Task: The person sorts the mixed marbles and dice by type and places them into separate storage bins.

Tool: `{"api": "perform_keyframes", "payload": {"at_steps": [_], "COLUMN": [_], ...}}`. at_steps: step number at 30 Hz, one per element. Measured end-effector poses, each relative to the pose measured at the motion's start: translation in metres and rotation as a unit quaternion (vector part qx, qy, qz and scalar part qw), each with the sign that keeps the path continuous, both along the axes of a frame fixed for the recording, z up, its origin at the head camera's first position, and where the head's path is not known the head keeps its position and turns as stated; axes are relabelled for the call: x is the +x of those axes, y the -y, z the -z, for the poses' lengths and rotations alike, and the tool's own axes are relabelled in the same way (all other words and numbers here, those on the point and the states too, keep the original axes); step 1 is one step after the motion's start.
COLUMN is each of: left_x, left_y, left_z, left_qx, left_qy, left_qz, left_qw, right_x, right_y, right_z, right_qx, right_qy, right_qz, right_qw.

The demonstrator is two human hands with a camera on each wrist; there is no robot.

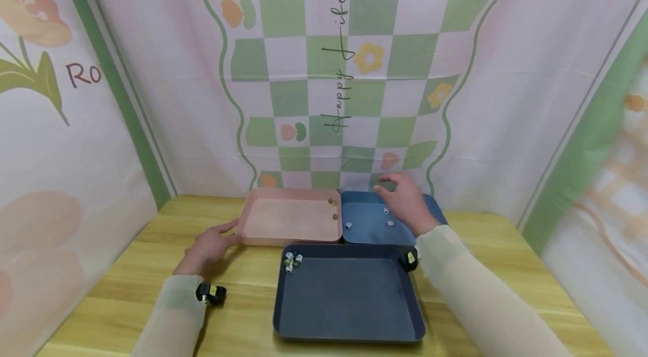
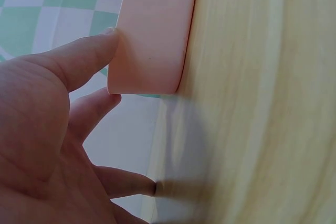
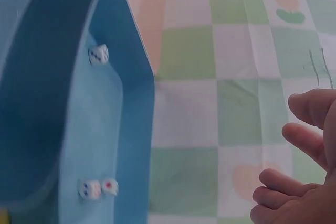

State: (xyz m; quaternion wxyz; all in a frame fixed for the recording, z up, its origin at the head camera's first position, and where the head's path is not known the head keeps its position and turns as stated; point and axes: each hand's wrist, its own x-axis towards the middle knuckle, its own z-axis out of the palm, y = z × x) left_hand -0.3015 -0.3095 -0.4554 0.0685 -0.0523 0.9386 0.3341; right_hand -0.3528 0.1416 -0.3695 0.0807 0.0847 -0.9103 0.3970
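Currently the left hand (image 1: 210,244) lies low on the wooden table (image 1: 131,267), fingers straight and loosely spread, holding nothing; in the left wrist view one fingertip (image 2: 107,38) touches the rounded near-left corner of the pink tray (image 1: 263,239), while another fingertip rests on the table surface. Pink tray sits flat toward the far side of the table, with two small dark round pieces (image 1: 333,208) lying against its right wall. Right hand (image 1: 405,202) hovers above the light blue tray (image 1: 364,233), palm down, fingers relaxed and slightly bent, gripping nothing; the right wrist view shows its fingers (image 3: 302,140) loosely curled in the air, apart from the tray wall. Light blue tray stands just beside the pink tray, their side walls touching. Three white dice (image 1: 388,217) lie scattered on its floor, two under the hand's edge and one (image 1: 348,225) nearer the left wall; none is touched. Dark blue tray (image 1: 349,334) sits nearest the person, its far rim touching the near rims of the other two. A small cluster of white dice (image 1: 292,261) sits in its far-left corner. Both forearms wear pale sleeves, each with a small black and yellow wrist device (image 1: 210,293). Patterned green-and-white checked cloth (image 1: 324,64) hangs behind the table.
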Motion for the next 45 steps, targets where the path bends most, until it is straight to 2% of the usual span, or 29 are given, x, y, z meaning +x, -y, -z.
{"api": "perform_keyframes", "payload": {"at_steps": [8,12,15,17,22,26,33,45], "left_x": [0.001,0.000,0.000,0.000,0.000,-0.001,-0.001,-0.002], "left_y": [0.003,0.002,0.001,0.001,0.003,0.003,0.001,0.001], "left_z": [-0.001,-0.001,0.000,0.000,0.001,0.002,0.002,0.001], "left_qx": [0.003,-0.001,-0.003,-0.003,-0.002,-0.006,-0.006,0.002], "left_qy": [0.003,0.003,0.003,0.004,0.008,0.009,0.003,0.005], "left_qz": [0.001,0.004,0.004,0.003,0.000,0.001,-0.001,0.002], "left_qw": [1.0000,1.0000,1.0000,1.0000,1.0000,0.9999,1.0000,1.0000], "right_x": [0.016,0.032,0.043,0.048,0.058,0.062,0.063,0.062], "right_y": [0.050,0.078,0.097,0.108,0.133,0.146,0.155,0.160], "right_z": [0.022,0.030,0.036,0.040,0.055,0.063,0.071,0.077], "right_qx": [0.019,0.032,0.063,0.090,0.146,0.169,0.211,0.250], "right_qy": [0.041,0.028,0.009,-0.001,-0.012,-0.014,-0.019,-0.058], "right_qz": [-0.040,-0.099,-0.154,-0.194,-0.244,-0.255,-0.286,-0.291], "right_qw": [0.998,0.994,0.986,0.977,0.959,0.952,0.935,0.922]}}
